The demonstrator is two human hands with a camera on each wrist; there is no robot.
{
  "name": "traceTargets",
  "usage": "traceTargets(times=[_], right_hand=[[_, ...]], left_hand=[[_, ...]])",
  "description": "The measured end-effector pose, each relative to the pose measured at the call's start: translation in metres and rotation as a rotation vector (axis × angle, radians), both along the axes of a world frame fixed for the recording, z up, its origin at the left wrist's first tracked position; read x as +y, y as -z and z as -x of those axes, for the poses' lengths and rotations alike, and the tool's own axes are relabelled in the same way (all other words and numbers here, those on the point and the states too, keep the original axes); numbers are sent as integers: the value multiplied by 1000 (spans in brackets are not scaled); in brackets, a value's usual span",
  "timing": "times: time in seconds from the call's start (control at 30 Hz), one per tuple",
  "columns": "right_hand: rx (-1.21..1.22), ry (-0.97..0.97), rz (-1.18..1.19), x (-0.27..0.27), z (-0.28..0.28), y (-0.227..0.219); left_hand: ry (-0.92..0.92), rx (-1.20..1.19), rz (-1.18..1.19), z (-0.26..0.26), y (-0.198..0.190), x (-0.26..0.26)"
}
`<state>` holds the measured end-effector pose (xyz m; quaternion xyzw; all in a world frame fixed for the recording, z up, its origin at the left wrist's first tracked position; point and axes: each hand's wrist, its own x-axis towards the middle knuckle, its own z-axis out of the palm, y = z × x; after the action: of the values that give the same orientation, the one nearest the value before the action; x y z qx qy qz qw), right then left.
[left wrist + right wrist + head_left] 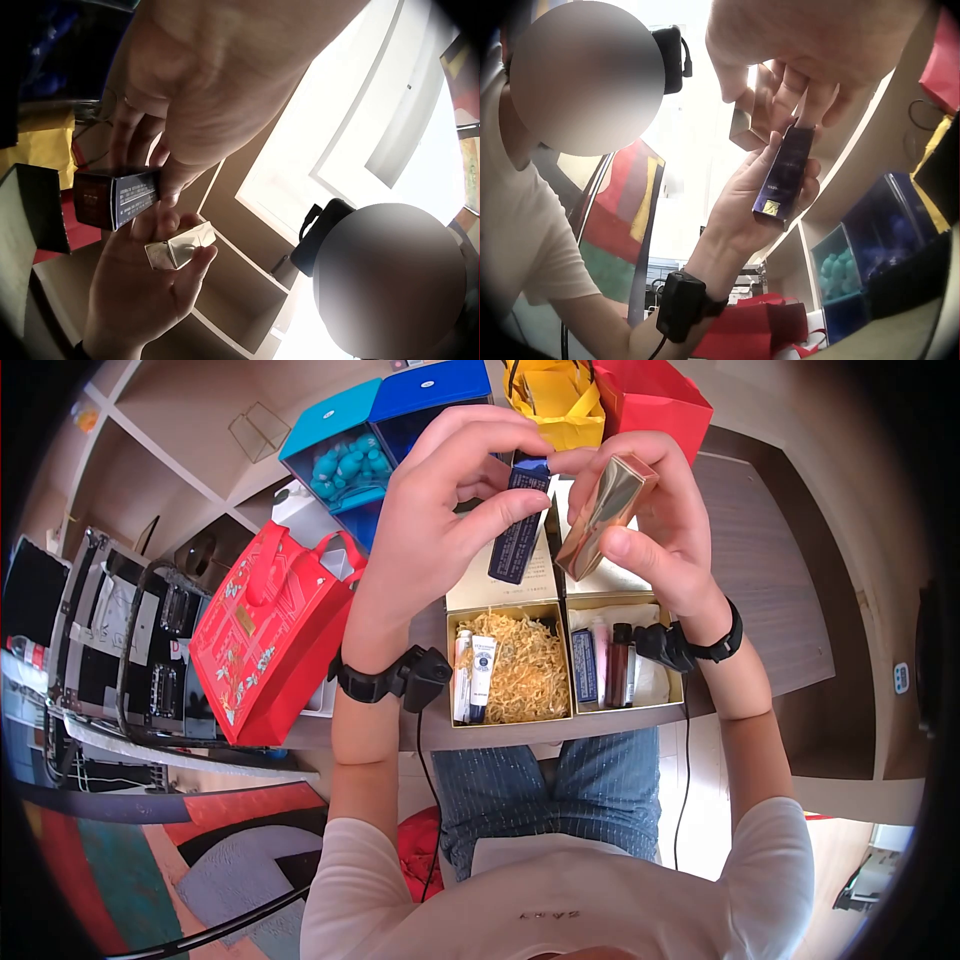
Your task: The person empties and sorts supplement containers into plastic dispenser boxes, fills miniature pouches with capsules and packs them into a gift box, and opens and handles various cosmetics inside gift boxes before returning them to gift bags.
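My left hand (430, 510) pinches a slim dark blue carton (518, 530) with printed text, tilted above the table. In my right hand (672, 525) is a small shiny gold box (608, 515), pinched between thumb and fingers. The right index finger reaches to the top end of the blue carton (784, 180), where a flap stands up. Below the hands sits an open gift box; its left half (510, 722) has shredded paper filler (525, 670) and two small tubes (482, 665). The right half (630, 707) holds a blue carton (584, 665) and dark bottles (618, 665).
To the left stands a red gift bag (265, 630). Behind are a teal box (335, 420) with round teal pieces, a dark blue box (430, 390), a yellow bag (560, 405) and a red bag (655, 405). Black cables (420, 800) hang from both wrist cameras.
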<state>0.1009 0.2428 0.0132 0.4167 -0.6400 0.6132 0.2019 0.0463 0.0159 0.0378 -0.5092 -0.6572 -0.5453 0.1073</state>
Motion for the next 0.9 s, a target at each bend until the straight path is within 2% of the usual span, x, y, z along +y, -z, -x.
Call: traceTargets(times=[0.13,0.33,0.4,0.53,0.63,0.7,0.8,0.9], right_hand=[[-1,3,-17,5,2,2],[6,-15,-7,6,3,3],[96,37,-61,5,4,3],[147,71,-66,-2,2,3],[107,57,-58,-3,0,0],[61,133,-17,-5,-1,-1],[-33,144,91,-3,2,1],[-137,144,229,-7,0,-4]], left_hand=[[-9,-77,10,-5,-2,0],[-69,39,71,-3,-3,-2],[-125,116,106,-5,-5,-3],[-117,42,78,-7,-5,-1],[-43,-40,-36,-6,-3,0],[-60,68,52,-6,-6,-2],[-64,197,144,-4,-4,-2],[-26,172,146,-6,-4,2]])
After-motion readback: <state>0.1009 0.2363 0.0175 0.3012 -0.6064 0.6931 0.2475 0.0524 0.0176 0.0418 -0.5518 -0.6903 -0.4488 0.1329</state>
